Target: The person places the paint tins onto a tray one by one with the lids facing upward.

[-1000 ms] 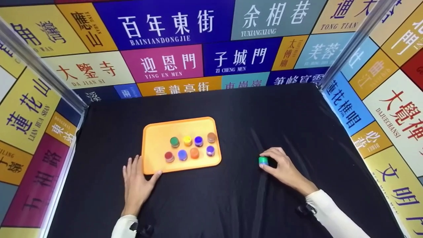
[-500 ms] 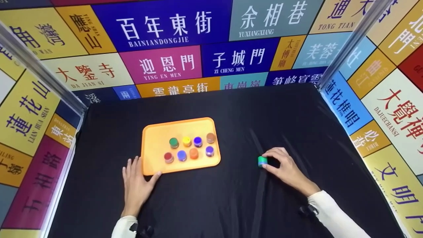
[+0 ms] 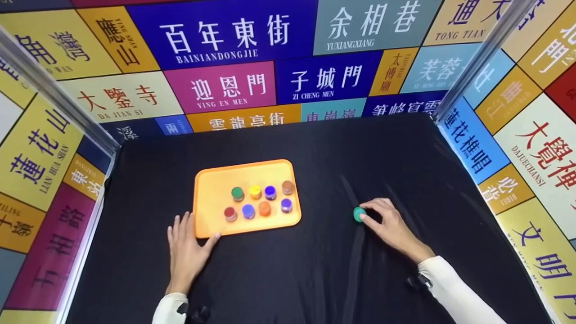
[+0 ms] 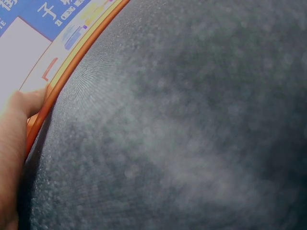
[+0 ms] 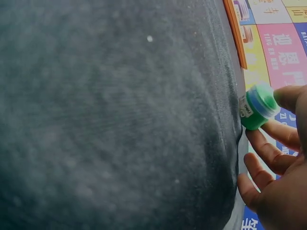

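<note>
In the head view my right hand [image 3: 392, 226] pinches a small green paint jar [image 3: 358, 215] over the black cloth, well to the right of the orange tray [image 3: 208, 186]. The right wrist view shows this paint jar [image 5: 256, 111] tipped over, with a white label on its side and a blue band below the green lid; my thumb [image 5: 288, 97] lies on the lid and fingers touch its side. My left hand [image 3: 186, 254] rests at the tray's near left corner, fingers straight along the side and thumb [image 4: 36, 99] on the near rim.
Two rows of small paint jars stand on the tray: green [image 3: 237, 194], yellow [image 3: 255, 192], blue [image 3: 270, 192] and brown [image 3: 288, 187] behind, red [image 3: 230, 213] and orange [image 3: 264, 208] among those in front. Black cloth [image 3: 288, 274] covers the table; printed panels wall three sides.
My right hand has turned the green paint jar from standing to tipped, so its lid now faces the head camera. The left hand and the tray stay put.
</note>
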Tool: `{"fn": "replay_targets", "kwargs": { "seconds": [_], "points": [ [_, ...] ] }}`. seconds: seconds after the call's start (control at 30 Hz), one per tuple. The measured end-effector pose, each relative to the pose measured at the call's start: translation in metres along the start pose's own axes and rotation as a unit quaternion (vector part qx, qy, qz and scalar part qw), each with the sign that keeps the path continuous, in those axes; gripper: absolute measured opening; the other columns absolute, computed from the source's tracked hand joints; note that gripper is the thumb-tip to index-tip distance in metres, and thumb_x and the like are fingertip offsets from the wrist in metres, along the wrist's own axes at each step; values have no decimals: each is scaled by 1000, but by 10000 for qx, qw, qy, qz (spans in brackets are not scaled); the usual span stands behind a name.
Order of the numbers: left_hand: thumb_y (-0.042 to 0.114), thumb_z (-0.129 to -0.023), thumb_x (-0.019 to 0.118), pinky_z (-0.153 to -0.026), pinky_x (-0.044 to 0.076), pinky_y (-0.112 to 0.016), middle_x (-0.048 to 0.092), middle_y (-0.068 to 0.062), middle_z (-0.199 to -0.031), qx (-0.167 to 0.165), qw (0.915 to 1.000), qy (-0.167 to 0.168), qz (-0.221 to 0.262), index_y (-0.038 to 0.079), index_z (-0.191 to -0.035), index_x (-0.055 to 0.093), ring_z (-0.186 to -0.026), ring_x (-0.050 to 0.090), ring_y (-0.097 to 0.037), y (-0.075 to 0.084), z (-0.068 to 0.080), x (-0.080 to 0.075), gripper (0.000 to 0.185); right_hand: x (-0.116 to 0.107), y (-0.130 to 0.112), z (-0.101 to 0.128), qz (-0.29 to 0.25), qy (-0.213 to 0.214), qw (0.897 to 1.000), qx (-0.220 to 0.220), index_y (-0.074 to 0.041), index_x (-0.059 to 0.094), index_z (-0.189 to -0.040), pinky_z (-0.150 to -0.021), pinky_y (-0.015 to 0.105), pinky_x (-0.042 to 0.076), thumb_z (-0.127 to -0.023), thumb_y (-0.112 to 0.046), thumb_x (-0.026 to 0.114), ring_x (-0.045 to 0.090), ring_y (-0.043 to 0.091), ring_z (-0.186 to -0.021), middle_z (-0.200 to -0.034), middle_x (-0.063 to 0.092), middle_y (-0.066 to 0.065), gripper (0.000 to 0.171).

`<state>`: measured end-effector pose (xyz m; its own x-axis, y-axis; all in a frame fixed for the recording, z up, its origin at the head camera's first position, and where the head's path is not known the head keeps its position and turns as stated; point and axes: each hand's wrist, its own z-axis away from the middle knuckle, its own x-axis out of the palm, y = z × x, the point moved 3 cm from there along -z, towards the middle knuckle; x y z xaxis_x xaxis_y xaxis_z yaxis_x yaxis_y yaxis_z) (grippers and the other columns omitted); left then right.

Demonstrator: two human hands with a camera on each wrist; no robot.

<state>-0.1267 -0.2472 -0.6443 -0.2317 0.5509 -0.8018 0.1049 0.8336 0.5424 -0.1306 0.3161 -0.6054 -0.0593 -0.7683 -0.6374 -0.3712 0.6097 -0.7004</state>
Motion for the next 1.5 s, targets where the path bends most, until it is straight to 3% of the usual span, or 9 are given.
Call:
{"fn": "replay_targets", "kwargs": {
  "seconds": [0.2,0.4,1.03,1.23,1.5],
  "points": [
    [52,-93,86,-135,7,-65,42,-31,-168,68,9999,86,5,-7,-164,42,-163,24,-53,2,-1,-1,102,3,2,-1,43,-64,9999,-100,0,78,-128,-110,14,35,-88,-10,93,58,34,-124,-123,75,10,43],
    [54,-93,85,-136,6,-64,41,-30,-169,20,10000,6,18,-7,-164,41,-164,22,-51,0,0,0,103,7,1,-3,77,-116,9997,-191,1,78,-127,-110,13,33,-83,-6,97,57,35,-123,-122,74,12,49],
    [52,-93,86,-135,7,-66,41,-31,-169,22,10000,23,-13,-6,-164,42,-164,23,-52,0,-1,0,102,8,1,-6,173,-101,9997,-107,1,77,-126,-107,19,38,-84,-1,94,57,33,-122,-121,74,11,45],
    [51,-92,86,-134,10,-68,43,-32,-167,115,9998,132,-32,-7,-162,44,-162,26,-54,1,0,0,100,9,1,-7,135,-158,9998,-35,-1,78,-126,-107,18,38,-87,-2,93,57,31,-123,-122,74,9,42],
    [52,-93,85,-135,7,-66,41,-31,-169,58,10000,42,-16,-6,-164,41,-164,23,-52,-1,0,0,102,10,-2,-13,163,-210,9996,-130,-6,80,-122,-107,22,40,-86,-5,94,58,30,-122,-120,74,5,38]
  ]
}}
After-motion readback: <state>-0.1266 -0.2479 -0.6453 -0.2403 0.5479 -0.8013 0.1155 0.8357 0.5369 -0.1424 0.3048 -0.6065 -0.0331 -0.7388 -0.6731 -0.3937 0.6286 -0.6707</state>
